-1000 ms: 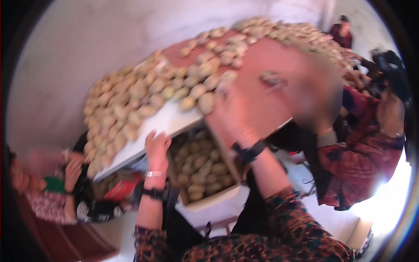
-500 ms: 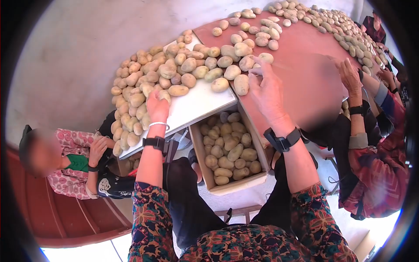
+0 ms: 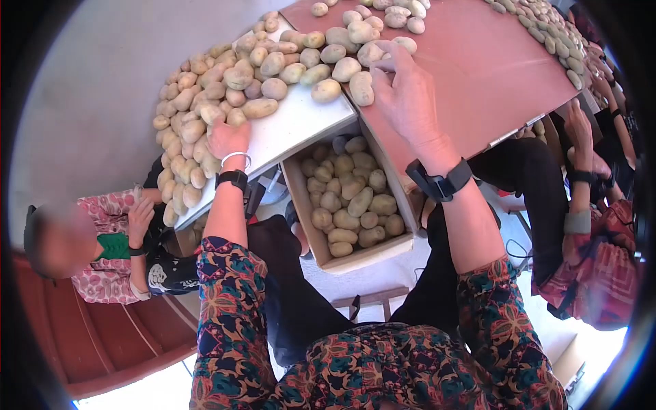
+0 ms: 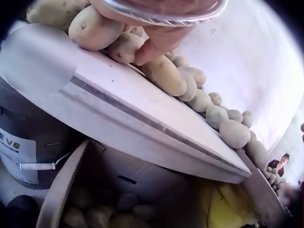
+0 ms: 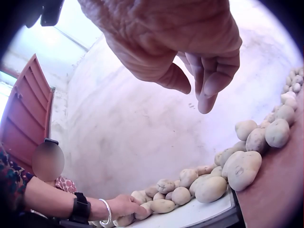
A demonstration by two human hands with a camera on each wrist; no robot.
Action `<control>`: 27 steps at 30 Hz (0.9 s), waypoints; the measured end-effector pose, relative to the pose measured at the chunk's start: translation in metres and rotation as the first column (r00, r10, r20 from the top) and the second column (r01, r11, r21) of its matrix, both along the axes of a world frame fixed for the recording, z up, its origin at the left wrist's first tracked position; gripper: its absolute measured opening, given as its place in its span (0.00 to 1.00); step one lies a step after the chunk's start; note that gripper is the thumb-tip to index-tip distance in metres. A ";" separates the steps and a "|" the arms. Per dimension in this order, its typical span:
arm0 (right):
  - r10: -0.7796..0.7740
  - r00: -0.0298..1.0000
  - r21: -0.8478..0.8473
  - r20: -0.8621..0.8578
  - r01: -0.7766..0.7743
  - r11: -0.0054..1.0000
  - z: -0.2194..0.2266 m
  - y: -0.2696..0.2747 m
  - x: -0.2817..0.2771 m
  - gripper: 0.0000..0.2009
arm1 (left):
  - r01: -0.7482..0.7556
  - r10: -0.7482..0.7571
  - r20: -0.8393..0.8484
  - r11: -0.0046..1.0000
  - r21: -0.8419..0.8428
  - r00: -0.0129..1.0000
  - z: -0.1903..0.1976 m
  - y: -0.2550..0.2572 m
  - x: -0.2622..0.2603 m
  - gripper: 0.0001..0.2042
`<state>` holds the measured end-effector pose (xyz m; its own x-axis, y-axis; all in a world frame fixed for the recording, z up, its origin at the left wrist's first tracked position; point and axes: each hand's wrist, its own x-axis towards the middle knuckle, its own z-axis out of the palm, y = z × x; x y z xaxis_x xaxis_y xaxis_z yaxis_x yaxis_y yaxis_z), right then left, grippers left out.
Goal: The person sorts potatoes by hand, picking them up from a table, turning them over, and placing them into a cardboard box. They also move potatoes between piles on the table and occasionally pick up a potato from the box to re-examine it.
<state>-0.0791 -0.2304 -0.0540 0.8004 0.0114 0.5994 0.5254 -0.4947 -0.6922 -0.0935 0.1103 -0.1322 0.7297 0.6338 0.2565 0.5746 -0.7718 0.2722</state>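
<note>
My left hand [image 3: 227, 140] is at the pile of potatoes [image 3: 195, 130] on the white board [image 3: 287, 130]. In the left wrist view its thumb is pressed down beside a potato [image 4: 126, 47], which it grips; the other fingers are mostly hidden. My right hand [image 3: 413, 102] hovers near the red table's left end, close by a potato [image 3: 361, 88] at the seam with the white board. In the right wrist view that hand's thumb and fingers are loosely bent, with nothing between them.
Below the boards stands a cardboard box [image 3: 403, 246] holding many potatoes. A person [image 3: 113, 239] sits at the left; another in a plaid sleeve [image 3: 601, 266] sits at the right. More potatoes [image 3: 557, 41] lie along the far right. A dark bucket [image 4: 33, 137] is under the white board.
My left hand has gone from above the white board's front edge to the potatoes and stays there. My right hand still hovers by the seam. The head view has shifted.
</note>
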 end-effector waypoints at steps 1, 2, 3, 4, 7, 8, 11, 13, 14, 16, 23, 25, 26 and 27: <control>-0.006 1.000 -0.002 0.017 0.006 1.000 0.003 0.000 -0.001 0.19 | 0.000 0.002 0.081 1.000 -0.020 0.997 0.005 -0.006 0.004 0.25; -0.009 0.999 -0.013 -0.035 0.008 1.000 0.006 0.001 -0.004 0.19 | 0.003 0.003 0.170 0.999 -0.035 0.985 0.013 -0.010 0.010 0.24; -0.008 0.995 -0.024 -0.096 0.006 1.000 0.008 0.002 -0.007 0.19 | 0.009 -0.003 0.186 0.999 -0.032 0.983 0.015 -0.013 0.009 0.24; -0.011 0.997 -0.023 -0.080 0.009 1.000 0.007 0.003 -0.005 0.19 | 0.122 -0.127 0.189 0.992 0.036 0.974 0.012 -0.014 0.005 0.24; -0.029 0.998 -0.059 -0.051 0.026 0.998 0.001 0.009 -0.002 0.19 | 0.338 -0.337 0.161 0.941 0.021 0.928 0.012 -0.025 0.004 0.26; -0.013 0.999 -0.029 -0.052 0.011 1.000 0.002 0.011 -0.002 0.18 | 0.398 -0.416 0.116 0.905 0.153 0.902 0.007 -0.029 0.007 0.27; -0.002 0.996 -0.023 -0.089 -0.001 1.000 0.004 0.015 -0.004 0.17 | 0.505 -0.548 0.085 0.812 0.293 0.832 0.000 -0.037 0.011 0.27; 0.000 0.993 -0.047 -0.121 -0.006 0.999 0.005 0.016 -0.003 0.18 | 0.495 -0.516 0.089 0.849 0.184 0.852 0.000 -0.038 0.014 0.26; 0.006 0.994 -0.046 -0.108 -0.011 0.999 0.003 0.016 -0.002 0.18 | 0.496 -0.516 0.089 0.849 0.182 0.852 -0.001 -0.037 0.016 0.26; 0.012 0.995 -0.047 -0.096 -0.017 0.999 0.002 0.017 -0.001 0.18 | 0.482 -0.521 0.310 0.853 0.199 0.795 -0.001 -0.039 0.018 0.23; 0.046 0.992 0.012 -0.119 -0.044 0.999 0.003 0.018 -0.001 0.18 | 0.723 0.267 0.683 -0.083 -0.686 0.680 0.036 -0.030 0.022 0.21; 0.061 0.990 0.015 -0.127 -0.060 0.998 0.002 0.020 0.000 0.18 | 0.695 0.238 0.654 -0.255 -0.672 0.719 0.046 -0.033 0.009 0.23; 0.061 0.992 0.003 -0.114 -0.061 0.998 0.000 0.022 0.000 0.18 | 0.646 0.178 0.646 -0.446 -0.619 0.742 0.047 -0.032 0.005 0.24; 0.059 0.993 -0.008 -0.102 -0.061 0.998 -0.002 0.022 0.000 0.18 | 0.561 0.113 0.645 -0.619 -0.549 0.756 0.047 -0.031 0.002 0.25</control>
<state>-0.0795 -0.2082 -0.0556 0.8548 0.0674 0.5146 0.4816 -0.4723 -0.7382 -0.0919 0.0789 -0.0851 0.9938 -0.1105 -0.0135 0.0927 0.7539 0.6504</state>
